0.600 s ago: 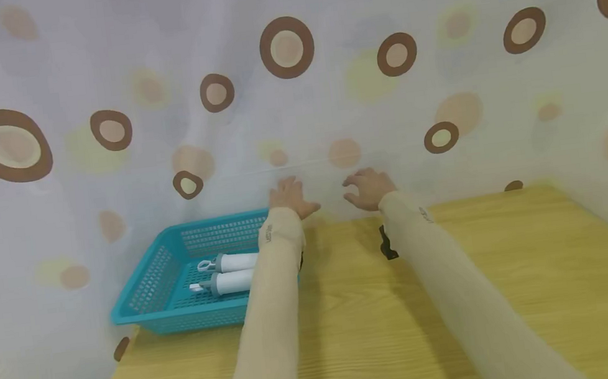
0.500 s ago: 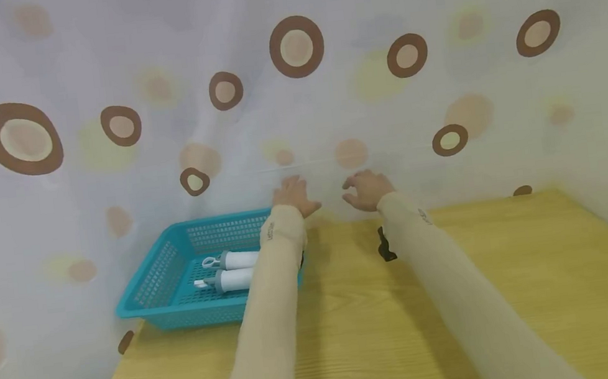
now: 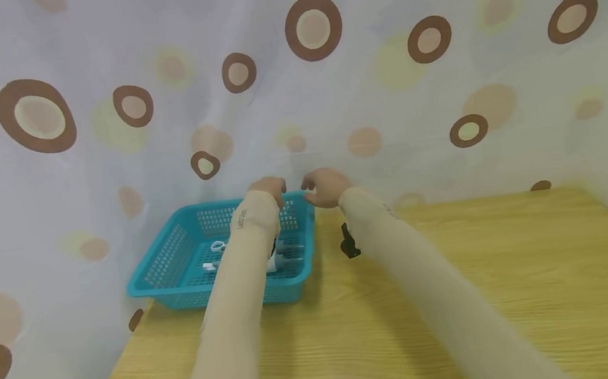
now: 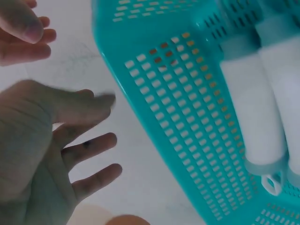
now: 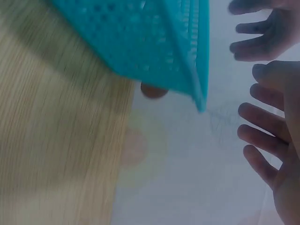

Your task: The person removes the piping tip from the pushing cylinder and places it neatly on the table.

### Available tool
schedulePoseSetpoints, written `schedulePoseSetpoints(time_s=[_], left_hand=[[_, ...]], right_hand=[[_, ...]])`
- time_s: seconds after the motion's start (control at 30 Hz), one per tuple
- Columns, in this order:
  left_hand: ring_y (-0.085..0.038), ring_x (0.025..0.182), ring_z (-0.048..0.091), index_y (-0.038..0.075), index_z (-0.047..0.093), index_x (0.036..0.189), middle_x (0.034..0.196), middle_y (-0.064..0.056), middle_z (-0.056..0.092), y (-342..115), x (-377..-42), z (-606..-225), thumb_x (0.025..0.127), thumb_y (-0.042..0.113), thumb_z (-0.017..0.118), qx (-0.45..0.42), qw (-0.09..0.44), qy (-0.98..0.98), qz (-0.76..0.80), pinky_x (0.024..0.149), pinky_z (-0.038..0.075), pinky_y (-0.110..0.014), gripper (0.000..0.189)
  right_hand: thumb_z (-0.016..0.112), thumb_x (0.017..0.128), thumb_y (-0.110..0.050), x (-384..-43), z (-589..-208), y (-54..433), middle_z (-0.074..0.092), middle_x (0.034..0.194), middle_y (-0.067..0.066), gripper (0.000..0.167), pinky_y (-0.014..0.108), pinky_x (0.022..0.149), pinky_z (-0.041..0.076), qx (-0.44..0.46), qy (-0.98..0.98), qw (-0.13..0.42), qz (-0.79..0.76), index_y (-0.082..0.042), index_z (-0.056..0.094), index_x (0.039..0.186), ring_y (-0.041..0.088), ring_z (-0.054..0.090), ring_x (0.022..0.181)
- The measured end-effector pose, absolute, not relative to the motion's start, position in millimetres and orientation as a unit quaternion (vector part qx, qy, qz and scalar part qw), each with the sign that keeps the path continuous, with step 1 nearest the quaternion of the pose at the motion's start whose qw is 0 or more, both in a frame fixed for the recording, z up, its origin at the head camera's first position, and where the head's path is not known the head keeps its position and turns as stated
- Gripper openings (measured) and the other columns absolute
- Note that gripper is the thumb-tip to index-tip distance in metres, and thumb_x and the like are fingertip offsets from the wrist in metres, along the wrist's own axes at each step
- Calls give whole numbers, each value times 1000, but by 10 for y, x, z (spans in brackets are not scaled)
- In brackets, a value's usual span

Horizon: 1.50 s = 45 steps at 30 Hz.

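Note:
My left hand (image 3: 270, 187) hovers over the far rim of a teal plastic basket (image 3: 181, 300), its fingers loosely bent and holding nothing. In the left wrist view the left hand (image 4: 51, 136) is apart from the basket's wall (image 4: 164, 103). My right hand (image 3: 329, 188) is at the basket's far right corner; whether it touches the rim is unclear in the head view. The right wrist view shows the right hand (image 5: 272, 126) with spread fingers, gripping nothing. Inside the basket lie two white syringe-like tubes (image 4: 253, 108) with grey collars and ring ends, partly hidden by my left sleeve in the head view.
The basket stands at the back left of a wood-grain table (image 3: 410, 327). A curtain-like backdrop (image 3: 384, 99) with brown ring patterns hangs right behind it. A black wrist strap (image 3: 349, 244) shows below my right sleeve.
Both hands have moved left relative to the basket, the right one now at its far right corner. The left fingers have bent downward. The head view has shifted slightly, too.

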<state>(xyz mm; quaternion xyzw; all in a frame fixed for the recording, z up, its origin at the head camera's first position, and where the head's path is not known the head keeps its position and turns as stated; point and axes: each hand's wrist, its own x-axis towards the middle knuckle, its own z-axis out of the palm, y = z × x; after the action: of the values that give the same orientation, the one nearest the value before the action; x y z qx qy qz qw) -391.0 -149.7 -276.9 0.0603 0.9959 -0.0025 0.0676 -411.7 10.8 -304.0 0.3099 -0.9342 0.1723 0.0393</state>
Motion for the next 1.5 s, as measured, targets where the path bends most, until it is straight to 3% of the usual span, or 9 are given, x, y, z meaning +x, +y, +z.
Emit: schedulePoseSetpoints(time_s=[0.13, 0.23, 0.43, 0.77, 1.13, 1.33, 1.5], left_hand=[[-26, 127, 50, 6, 49, 136, 138, -10, 54, -1687, -3686, -2718, 93, 10, 57, 44, 92, 994, 22, 105, 42, -38, 44], [-28, 126, 51, 6, 51, 135, 137, -12, 54, -1798, -3600, -2708, 91, 13, 62, 39, 105, 993, 36, 104, 43, -39, 46], [-26, 123, 53, 9, 55, 133, 136, -9, 55, -2016, -3579, -2772, 86, 17, 72, 1, 138, 988, 72, 100, 46, -38, 51], [-27, 123, 53, 9, 54, 135, 136, -8, 55, -2224, -3558, -2839, 83, 30, 76, 2, 154, 987, 52, 99, 47, -40, 60], [-27, 129, 46, 15, 59, 129, 136, -5, 55, -2359, -3246, -2817, 80, 19, 79, -75, 160, 979, 101, 98, 47, -44, 53], [-21, 119, 50, 21, 65, 117, 129, 0, 56, -2349, -3105, -2739, 76, 8, 81, -104, 157, 975, 114, 89, 52, -38, 45], [-24, 109, 54, 19, 67, 108, 123, -5, 56, -2391, -3166, -2802, 76, 8, 80, -126, 171, 969, 130, 78, 54, -39, 36]], right_hand=[[60, 94, -22, -4050, -2978, -132, 67, 115, 13, 30, 40, 93, 49, 321, -936, 4, 147, -5, 66, 117, 27, 62, 107], [60, 94, -18, -3989, -2928, -260, 67, 116, 14, 29, 39, 93, 50, 328, -935, -21, 133, -3, 65, 118, 27, 62, 106], [59, 94, -15, -3907, -2847, -508, 65, 121, 15, 29, 37, 96, 48, 340, -930, -55, 129, -1, 64, 119, 27, 62, 109], [59, 94, -16, -3930, -2848, -877, 63, 125, 14, 31, 38, 99, 47, 353, -924, -84, 118, -1, 64, 120, 28, 59, 115], [62, 92, -14, -3873, -2973, -1179, 62, 129, 11, 34, 37, 98, 48, 328, -922, -180, 101, -3, 61, 125, 27, 57, 119], [64, 92, -20, -3835, -3014, -1262, 61, 130, 9, 39, 38, 97, 48, 311, -923, -216, 70, -8, 58, 129, 25, 58, 117], [65, 93, -22, -3857, -3139, -1305, 64, 125, 10, 40, 37, 93, 51, 313, -920, -229, 54, -8, 58, 129, 25, 62, 112]])
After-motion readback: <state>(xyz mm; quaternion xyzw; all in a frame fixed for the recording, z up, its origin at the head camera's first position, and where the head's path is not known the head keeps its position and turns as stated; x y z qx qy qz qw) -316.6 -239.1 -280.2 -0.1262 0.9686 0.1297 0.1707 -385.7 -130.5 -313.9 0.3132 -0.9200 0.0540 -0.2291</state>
